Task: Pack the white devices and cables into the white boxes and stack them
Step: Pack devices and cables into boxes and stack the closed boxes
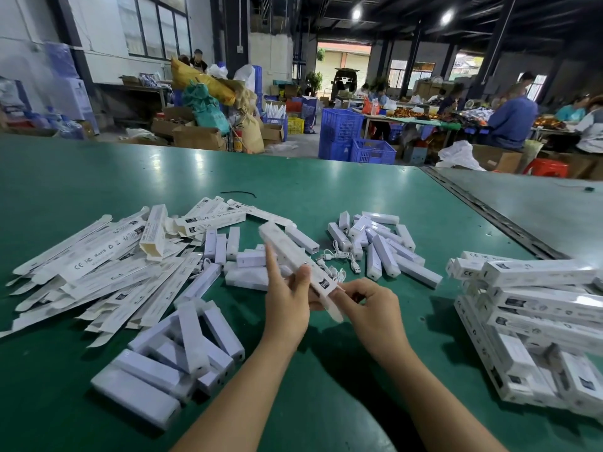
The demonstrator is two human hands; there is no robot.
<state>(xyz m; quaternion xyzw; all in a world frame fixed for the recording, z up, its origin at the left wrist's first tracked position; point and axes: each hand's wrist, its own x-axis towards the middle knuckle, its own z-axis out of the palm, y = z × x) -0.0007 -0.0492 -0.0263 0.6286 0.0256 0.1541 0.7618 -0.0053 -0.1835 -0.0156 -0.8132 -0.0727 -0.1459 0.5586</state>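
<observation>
White plastic stick devices (169,363) lie heaped at seven o'clock. In the middle, the left hand (285,298) grips a long white card box (290,249) — the right hand (368,305) pinches its near end. Closing step, I think; next tuck the end shut, then stack it at three o'clock on the pile of packed white boxes (538,305).

Left hand (287,296) and right hand (372,308) both pinch one white box (290,252).

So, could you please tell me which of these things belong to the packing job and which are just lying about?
Job: held box in left hand and right hand; flat boxes; white devices; cables; packed boxes.
Lying about: black strip; blue crates; red stool; yellow sack.
</observation>
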